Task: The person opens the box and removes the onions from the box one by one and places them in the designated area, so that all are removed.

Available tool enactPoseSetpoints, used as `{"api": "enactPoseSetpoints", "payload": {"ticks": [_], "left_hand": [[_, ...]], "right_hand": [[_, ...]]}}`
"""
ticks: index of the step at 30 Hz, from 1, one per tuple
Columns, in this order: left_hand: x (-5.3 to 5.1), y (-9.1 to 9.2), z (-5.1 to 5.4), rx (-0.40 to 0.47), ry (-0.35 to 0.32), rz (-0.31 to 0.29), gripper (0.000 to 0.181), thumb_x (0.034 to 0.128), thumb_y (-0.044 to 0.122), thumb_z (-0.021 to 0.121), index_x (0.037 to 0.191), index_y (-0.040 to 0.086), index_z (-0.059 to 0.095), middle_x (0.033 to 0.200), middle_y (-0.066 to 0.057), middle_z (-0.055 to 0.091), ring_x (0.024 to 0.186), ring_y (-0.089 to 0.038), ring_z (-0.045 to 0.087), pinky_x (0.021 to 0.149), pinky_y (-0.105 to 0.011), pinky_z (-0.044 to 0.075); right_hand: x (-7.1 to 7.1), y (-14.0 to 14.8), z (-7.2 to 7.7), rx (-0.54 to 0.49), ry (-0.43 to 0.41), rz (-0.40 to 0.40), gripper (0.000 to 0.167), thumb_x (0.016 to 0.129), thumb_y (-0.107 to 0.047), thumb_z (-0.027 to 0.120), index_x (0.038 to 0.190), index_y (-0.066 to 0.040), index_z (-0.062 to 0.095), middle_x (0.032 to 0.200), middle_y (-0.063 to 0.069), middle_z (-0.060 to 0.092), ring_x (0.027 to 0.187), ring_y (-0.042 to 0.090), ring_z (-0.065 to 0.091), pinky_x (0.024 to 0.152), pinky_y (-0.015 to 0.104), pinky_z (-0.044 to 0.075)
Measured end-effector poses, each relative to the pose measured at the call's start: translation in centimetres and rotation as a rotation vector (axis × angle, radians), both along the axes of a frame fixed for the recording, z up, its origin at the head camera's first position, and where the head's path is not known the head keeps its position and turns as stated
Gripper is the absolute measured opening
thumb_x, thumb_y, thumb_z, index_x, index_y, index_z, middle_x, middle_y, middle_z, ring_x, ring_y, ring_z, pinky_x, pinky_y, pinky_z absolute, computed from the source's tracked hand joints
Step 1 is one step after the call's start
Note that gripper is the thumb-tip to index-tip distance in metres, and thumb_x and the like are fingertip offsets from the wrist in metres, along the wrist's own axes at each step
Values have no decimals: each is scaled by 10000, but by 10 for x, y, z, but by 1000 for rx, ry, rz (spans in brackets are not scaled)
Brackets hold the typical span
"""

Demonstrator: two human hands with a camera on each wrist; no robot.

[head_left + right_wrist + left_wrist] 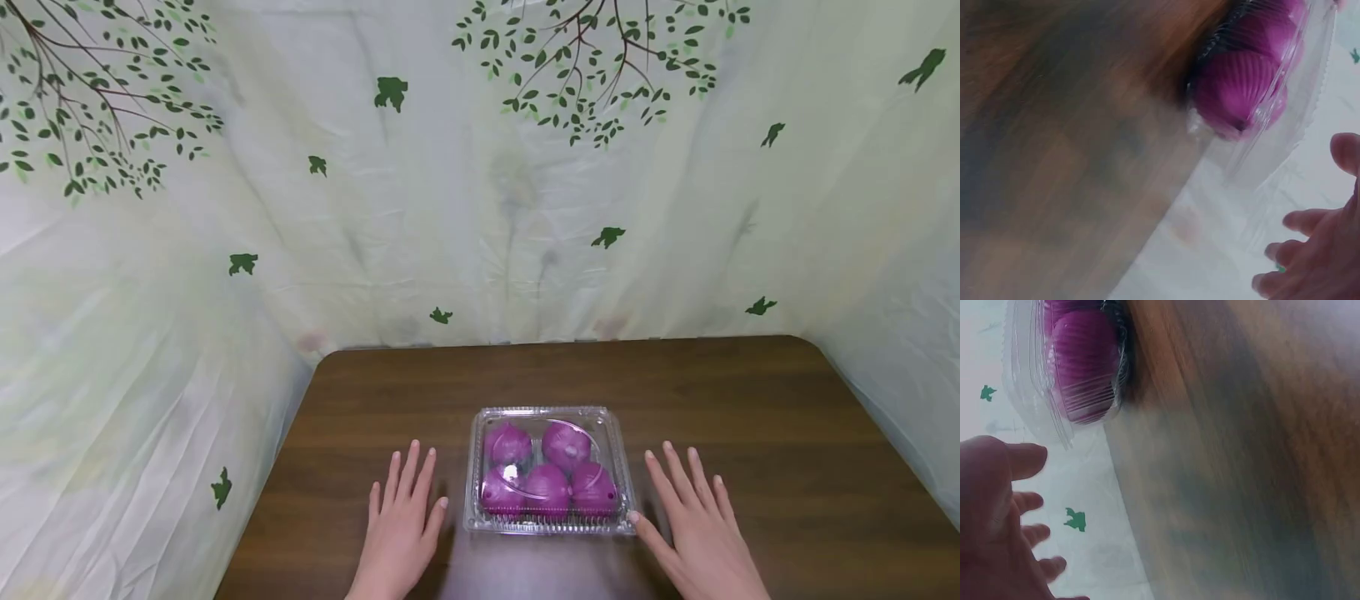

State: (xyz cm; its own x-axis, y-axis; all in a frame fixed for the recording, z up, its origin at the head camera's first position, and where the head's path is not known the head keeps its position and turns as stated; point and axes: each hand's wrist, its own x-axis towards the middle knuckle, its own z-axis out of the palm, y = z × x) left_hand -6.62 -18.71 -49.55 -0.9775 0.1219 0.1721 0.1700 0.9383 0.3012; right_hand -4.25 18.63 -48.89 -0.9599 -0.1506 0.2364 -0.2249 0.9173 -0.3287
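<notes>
A clear plastic clamshell box (551, 527), its lid down, stands on the brown table with several round purple items (567, 446) inside. To its left is the left hand (399, 525), fingers spread and straight, apart from the box. On the other side the right hand (697, 533) is spread too, its thumb tip close to the box's front right corner; contact there I cannot tell. In the left wrist view the box (1060, 412) is above the left hand (1004, 512). The right wrist view has the box (1297, 125) above and left of the right hand (1322, 244).
The brown wooden table (390, 392) has rounded far corners. Behind it and along both sides hangs a pale cloth (450, 208) printed with green leaves and branches.
</notes>
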Motion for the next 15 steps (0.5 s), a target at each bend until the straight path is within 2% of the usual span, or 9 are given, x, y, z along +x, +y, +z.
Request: {"api": "enactPoseSetpoints", "payload": {"ticks": [5,9,15], "left_hand": [[-7,0,1,64,40,-33,617,973,278,614,1530,160,377,1619,-56,216,1474,-322,168,1050,-685,244],[-12,1,-1,160,57,-48,596,963,238,637,1507,137,416,1596,-71,277,1453,-319,238,1025,-672,305],[-18,5,-7,467,21,-40,527,965,162,637,1465,152,471,1553,-54,358,1391,-310,364,1043,-584,355]], "right_hand": [[-6,-11,7,-13,-16,38,757,952,-532,561,1545,-120,332,1631,84,165,1494,234,-69,1133,376,-177],[-9,-21,9,-45,46,89,741,946,-476,605,1539,-115,346,1619,83,210,1499,244,12,1155,374,-126],[-15,-41,9,-126,194,182,725,896,-320,706,1510,-89,398,1556,124,352,1461,318,218,1182,361,-11]]}}
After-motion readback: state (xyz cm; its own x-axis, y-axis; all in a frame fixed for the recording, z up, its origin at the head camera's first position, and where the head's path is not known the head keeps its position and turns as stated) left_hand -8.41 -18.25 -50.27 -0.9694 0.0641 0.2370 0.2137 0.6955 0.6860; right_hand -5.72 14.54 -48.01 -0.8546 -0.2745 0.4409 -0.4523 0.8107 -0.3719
